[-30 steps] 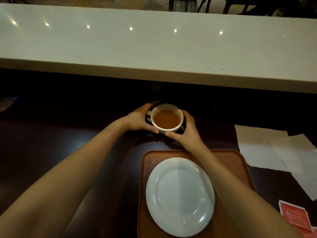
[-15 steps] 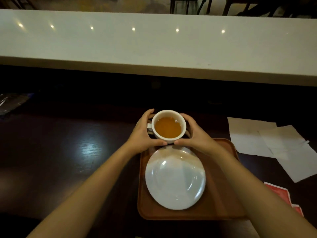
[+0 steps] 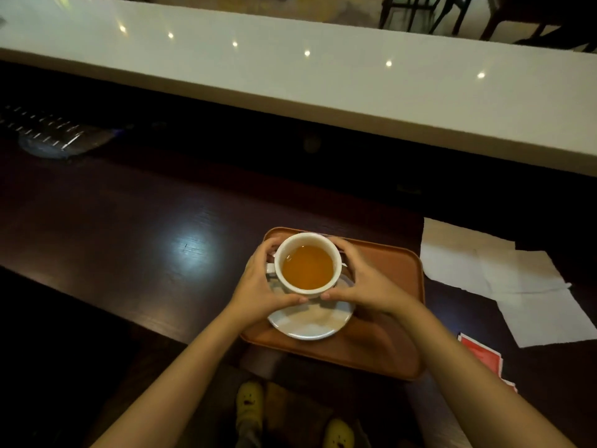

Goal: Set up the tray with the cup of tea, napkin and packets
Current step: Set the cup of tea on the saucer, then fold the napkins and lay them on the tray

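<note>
Over the white plate [image 3: 310,324] on the brown tray [image 3: 387,344], the cup of tea [image 3: 307,266] sat cradled by both hands: the left hand [image 3: 258,289] and right hand [image 3: 365,282] curled around its sides, thumbs nearly meeting. White napkins [image 3: 504,276] and red packets [image 3: 481,354] lay on the dark desk [image 3: 129,240] to the right of the tray.

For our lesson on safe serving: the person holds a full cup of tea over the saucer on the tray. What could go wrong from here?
1. The cup is filled high with tea; tilting it while setting it on the saucer could spill.
2. The tray appears to overhang the table's near edge; pressing down might tip it.
3. The left hand and right hand wrap the cup's sides, so the grip could suffer if the tea is hot.
</note>
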Demonstrator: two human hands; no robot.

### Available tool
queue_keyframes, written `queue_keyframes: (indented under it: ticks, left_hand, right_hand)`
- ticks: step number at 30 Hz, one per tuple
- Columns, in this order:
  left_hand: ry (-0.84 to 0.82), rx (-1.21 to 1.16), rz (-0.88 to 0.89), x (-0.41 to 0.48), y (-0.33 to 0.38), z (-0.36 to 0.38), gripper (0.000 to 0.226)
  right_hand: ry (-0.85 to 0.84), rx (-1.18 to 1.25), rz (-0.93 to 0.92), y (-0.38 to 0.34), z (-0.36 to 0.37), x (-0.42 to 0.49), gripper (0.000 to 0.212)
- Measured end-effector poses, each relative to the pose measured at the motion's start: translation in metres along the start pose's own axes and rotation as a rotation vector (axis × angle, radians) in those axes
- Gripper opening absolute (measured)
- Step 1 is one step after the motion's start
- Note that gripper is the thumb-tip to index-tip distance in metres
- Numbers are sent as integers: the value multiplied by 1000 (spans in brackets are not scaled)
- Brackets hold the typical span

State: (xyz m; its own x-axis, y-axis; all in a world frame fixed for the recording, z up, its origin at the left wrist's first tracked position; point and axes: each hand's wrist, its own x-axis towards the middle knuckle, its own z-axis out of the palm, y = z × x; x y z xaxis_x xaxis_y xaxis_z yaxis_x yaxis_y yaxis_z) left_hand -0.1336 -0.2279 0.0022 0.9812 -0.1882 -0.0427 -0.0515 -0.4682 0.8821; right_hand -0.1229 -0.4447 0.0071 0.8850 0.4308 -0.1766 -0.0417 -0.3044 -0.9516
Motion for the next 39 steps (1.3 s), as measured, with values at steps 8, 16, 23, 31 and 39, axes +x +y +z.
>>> queue_keyframes:
  ticks: [8,16,23,31,39]
  left_hand:
    - [81,21,-86,-28,-12,10,103]
    - [89,31,-92,-32,-15,18,107]
    - [17,135,-51,-30,-10,11,109]
    - [253,343,257,-7,71,27,54]
    - [21,341,457,29,133,154,41]
  right_hand:
    - [-85,-30,-17,3,13,-5,89]
    - [-94,-61,0,9,10,-11,91]
    - [-73,-110,11,14,10,-12,98]
    - [149,-301,65,23,-42,-49,78]
    - [525,-506,172,56,-126,-156,45]
